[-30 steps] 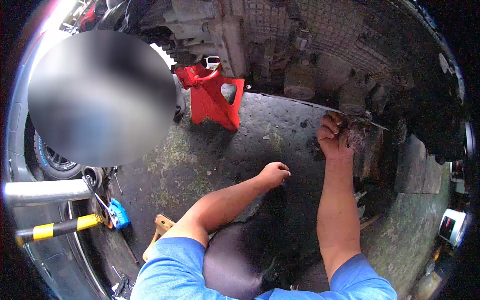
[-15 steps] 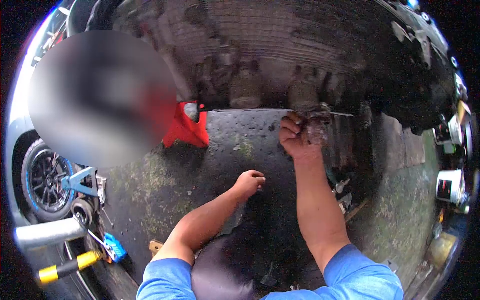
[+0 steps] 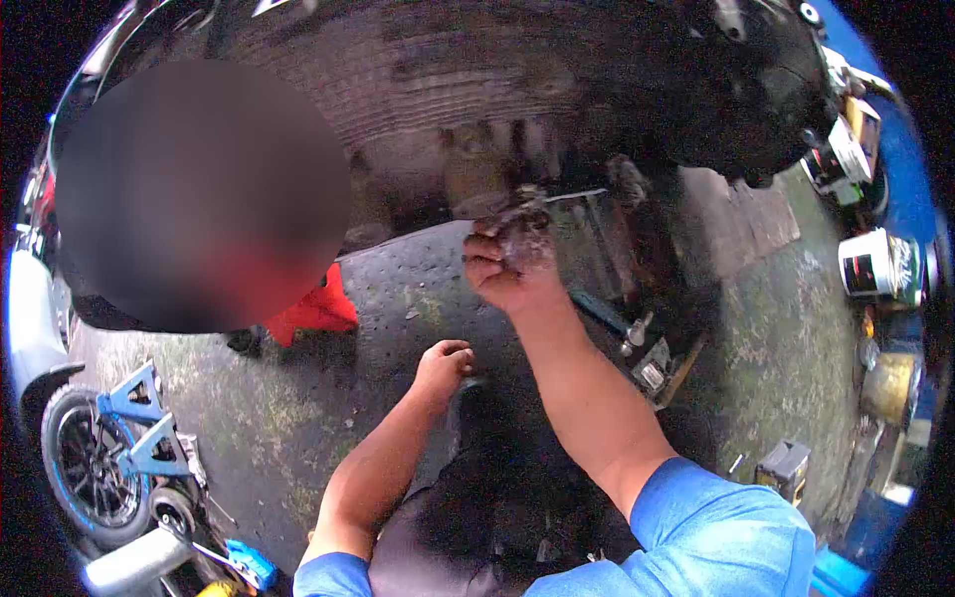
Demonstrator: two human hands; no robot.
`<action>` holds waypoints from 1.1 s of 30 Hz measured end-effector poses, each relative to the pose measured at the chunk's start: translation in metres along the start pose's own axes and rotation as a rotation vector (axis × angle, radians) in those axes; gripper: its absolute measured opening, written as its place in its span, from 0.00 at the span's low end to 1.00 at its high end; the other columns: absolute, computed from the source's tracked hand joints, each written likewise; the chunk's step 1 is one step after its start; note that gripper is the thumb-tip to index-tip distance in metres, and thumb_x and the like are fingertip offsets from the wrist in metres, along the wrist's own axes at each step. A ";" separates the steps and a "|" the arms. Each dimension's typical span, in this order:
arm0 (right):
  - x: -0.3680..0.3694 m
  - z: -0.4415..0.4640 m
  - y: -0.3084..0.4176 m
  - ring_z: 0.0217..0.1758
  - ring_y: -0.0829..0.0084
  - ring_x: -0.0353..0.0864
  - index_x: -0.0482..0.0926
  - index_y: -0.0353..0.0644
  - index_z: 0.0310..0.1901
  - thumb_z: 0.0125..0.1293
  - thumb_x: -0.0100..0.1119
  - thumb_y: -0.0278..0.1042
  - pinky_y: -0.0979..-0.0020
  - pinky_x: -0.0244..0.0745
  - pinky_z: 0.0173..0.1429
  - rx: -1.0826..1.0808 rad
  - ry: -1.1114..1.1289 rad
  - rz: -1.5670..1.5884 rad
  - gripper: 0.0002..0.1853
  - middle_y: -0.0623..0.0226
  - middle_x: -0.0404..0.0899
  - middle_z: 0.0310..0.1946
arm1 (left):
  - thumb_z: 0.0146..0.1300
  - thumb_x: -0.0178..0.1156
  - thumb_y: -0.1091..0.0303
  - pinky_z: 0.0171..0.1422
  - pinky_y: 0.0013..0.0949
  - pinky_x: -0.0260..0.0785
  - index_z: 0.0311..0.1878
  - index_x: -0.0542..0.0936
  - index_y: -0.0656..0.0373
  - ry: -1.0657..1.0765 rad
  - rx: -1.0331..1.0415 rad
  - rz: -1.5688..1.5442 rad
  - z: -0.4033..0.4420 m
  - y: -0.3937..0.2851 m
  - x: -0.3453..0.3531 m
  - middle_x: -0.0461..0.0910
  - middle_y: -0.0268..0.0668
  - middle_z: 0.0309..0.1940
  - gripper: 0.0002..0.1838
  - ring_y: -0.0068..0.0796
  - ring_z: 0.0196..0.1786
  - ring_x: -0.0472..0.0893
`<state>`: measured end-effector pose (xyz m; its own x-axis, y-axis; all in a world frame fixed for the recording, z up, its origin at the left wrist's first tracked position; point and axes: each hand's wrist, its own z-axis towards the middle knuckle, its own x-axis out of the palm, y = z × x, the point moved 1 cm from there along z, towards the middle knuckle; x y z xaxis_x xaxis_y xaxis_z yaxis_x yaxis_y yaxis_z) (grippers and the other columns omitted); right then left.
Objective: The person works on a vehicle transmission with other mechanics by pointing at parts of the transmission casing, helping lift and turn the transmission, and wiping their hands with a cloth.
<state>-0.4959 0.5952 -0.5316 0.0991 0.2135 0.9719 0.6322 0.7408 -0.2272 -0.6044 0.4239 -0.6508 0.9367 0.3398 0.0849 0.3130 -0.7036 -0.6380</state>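
Observation:
My right hand (image 3: 509,264) is raised against the underside of a large dark, grimy machine body (image 3: 418,129). Its fingers are curled and closed, and a dark, mottled patch covers the back of the hand. Just above it, a thin pale metal rod (image 3: 577,195) sticks out to the right; whether the hand grips it, I cannot tell. Lower down, my left hand (image 3: 445,370) hovers near my dark-trousered knee with its fingers curled in. Anything inside those fingers is hidden.
A red stand (image 3: 323,303) is on the floor at left, partly behind a blurred oval. Beyond it are a wheel with a blue stripe (image 3: 95,463) and a blue bracket (image 3: 159,438). White buckets (image 3: 865,264) line the right side. Tools (image 3: 642,338) lie beside my right forearm.
The view has shifted right, so my hands and the machine sit further left in it. My right hand stays up against the machine; my left hand stays low by the knee.

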 end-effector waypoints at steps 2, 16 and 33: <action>-0.009 0.006 0.000 0.26 0.75 0.66 0.75 0.42 0.36 0.54 0.59 0.48 0.74 0.62 0.28 -0.001 0.032 0.004 0.17 0.68 0.72 0.26 | 0.62 0.59 0.72 0.37 0.27 0.71 0.51 0.77 0.66 0.037 0.011 -0.023 -0.004 -0.006 0.002 0.80 0.36 0.37 0.14 0.22 0.33 0.77; 0.003 -0.023 0.020 0.26 0.74 0.66 0.78 0.45 0.39 0.59 0.58 0.48 0.74 0.61 0.25 -0.016 -0.221 -0.260 0.15 0.69 0.75 0.30 | 0.67 0.59 0.65 0.41 0.32 0.72 0.52 0.75 0.59 0.138 0.285 -0.377 -0.005 -0.077 -0.007 0.80 0.33 0.37 0.14 0.26 0.38 0.79; 0.082 -0.238 0.168 0.29 0.73 0.74 0.77 0.39 0.48 0.70 0.52 0.51 0.74 0.68 0.25 -0.301 -0.526 -1.052 0.21 0.65 0.79 0.33 | 0.56 0.62 0.59 0.54 0.46 0.65 0.53 0.78 0.56 0.995 0.339 -0.960 -0.007 -0.169 0.088 0.81 0.37 0.48 0.21 0.40 0.46 0.77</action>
<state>-0.1986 0.5859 -0.4751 -0.8499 -0.1190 0.5133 0.3763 0.5449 0.7493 -0.5734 0.5684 -0.5298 0.1485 -0.0809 0.9856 0.9604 -0.2258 -0.1633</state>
